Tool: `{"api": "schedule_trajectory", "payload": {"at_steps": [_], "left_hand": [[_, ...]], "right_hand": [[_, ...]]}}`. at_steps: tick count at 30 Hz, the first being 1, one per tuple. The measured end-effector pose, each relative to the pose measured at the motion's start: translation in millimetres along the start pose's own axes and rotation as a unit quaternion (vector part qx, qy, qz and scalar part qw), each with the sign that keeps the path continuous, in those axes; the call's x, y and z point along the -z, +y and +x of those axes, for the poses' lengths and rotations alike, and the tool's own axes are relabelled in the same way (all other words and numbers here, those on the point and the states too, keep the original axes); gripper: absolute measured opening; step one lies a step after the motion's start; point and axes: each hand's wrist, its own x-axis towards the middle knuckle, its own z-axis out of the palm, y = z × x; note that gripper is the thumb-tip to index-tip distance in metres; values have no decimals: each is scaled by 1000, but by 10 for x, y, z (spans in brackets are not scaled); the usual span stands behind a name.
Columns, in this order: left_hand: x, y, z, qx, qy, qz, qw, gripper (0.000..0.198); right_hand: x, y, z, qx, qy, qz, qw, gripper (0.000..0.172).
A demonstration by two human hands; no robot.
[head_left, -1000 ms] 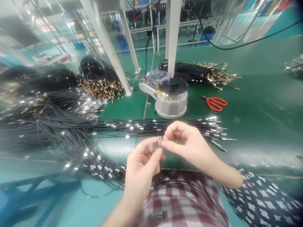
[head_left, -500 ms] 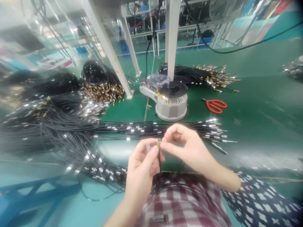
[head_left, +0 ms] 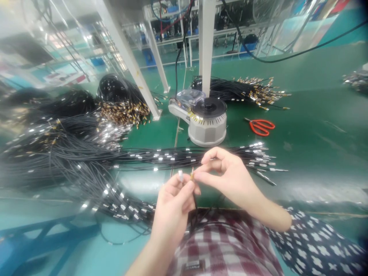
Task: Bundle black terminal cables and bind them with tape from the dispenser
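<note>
Between thumb and fingers, my left hand (head_left: 176, 201) grips a black cable (head_left: 196, 211) near its end, which points upward. At that end sits a small yellowish tip (head_left: 192, 176). A small white tag-like piece (head_left: 181, 175) pokes up between the fingers of the same hand. My right hand (head_left: 222, 170) is closed in a pinch, thumb and forefinger right at the cable end; whatever lies between them is too small to make out. Just beyond both hands runs a long bundle of black cables (head_left: 161, 156) with shiny metal ends.
A grey round tape dispenser (head_left: 207, 128) with a black disc stands ahead of the hands. Red-handled snips (head_left: 262, 127) lie to its right. More cable bundles (head_left: 126, 111) pile up at left, and another (head_left: 244, 94) lies behind. White posts (head_left: 207, 50) rise from the green table (head_left: 310, 145).
My right hand's fingers have drawn closer together at the cable end. The small silvery square seen there before no longer shows, and the white piece in my left hand shows more plainly.
</note>
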Motion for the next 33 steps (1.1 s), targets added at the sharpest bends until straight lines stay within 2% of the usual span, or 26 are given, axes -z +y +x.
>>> {"api": "schedule_trajectory", "payload": {"at_steps": [8,11,15,19,25,29,33], "left_hand": [[6,-45,33,0,-11,8,1000,21],[-6,-26,45,0,-13,19,1000,19],[-7,-6,47,-12,18,41,999,22],[23,-28,31,-31,19,60,998,22],[33,-44,37,-19,-27,49,998,21],[30,-30,61,33,-55,16,998,25],[52,-28,80,39,-42,3,998,24]], "right_hand": [[-34,108,38,13,-10,45,999,28],[-70,106,10,32,18,48,998,30],[-84,80,-33,45,60,25,997,31],[-28,75,0,2,-5,50,999,32],[30,150,111,-29,-107,158,981,42],[56,193,142,-37,-146,204,967,32],[202,174,219,-43,-182,167,968,19]]}}
